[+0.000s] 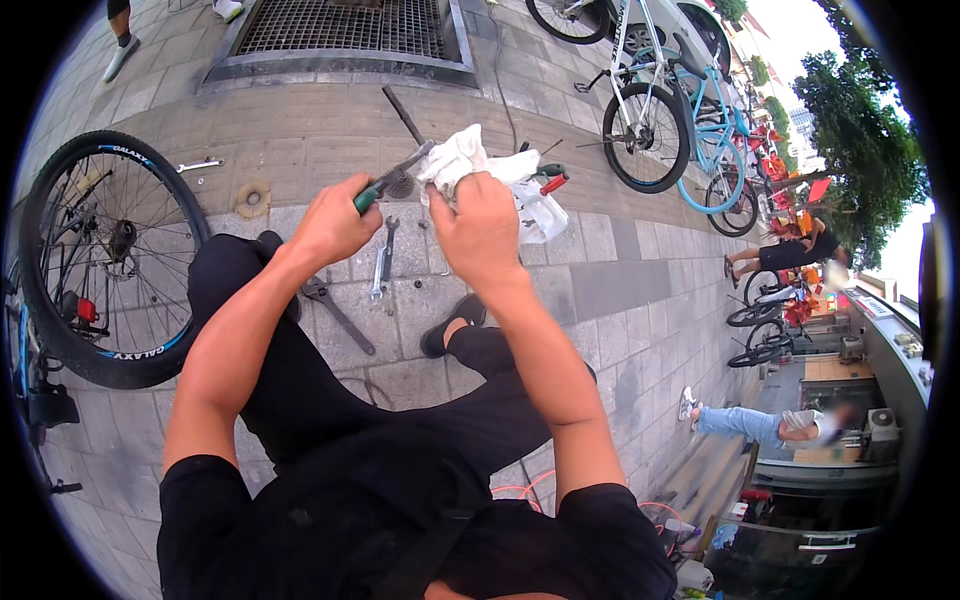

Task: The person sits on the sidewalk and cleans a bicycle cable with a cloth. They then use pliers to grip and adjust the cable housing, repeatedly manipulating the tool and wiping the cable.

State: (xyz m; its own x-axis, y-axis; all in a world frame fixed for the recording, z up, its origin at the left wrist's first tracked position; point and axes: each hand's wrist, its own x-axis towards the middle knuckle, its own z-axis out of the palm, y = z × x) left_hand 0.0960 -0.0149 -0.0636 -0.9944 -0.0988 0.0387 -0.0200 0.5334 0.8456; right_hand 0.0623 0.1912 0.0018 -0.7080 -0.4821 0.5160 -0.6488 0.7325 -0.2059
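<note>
My left hand (340, 218) is closed round the green handle of a metal tool (368, 197). Its grey shaft slants up and right toward a white cloth (466, 156); the tool's exact kind is unclear. My right hand (478, 222) grips the cloth, with its fingers partly hidden in the folds. Between my hands, a small dark toothed disc, like a sprocket (400, 184), shows beneath the tool. Just beyond lies a dark bar (403, 115). Open-ended wrenches (389, 245) and a larger adjustable wrench (340, 317) rest on the paving below my hands.
A bicycle wheel (120, 255) stands at the left, near another wrench (198, 165). Right of the cloth are a red-handled tool (553, 184) and a clear plastic bag (542, 216). A metal grate (340, 30) lies ahead. Parked bicycles (648, 135) and a walking person (760, 425) are at the right.
</note>
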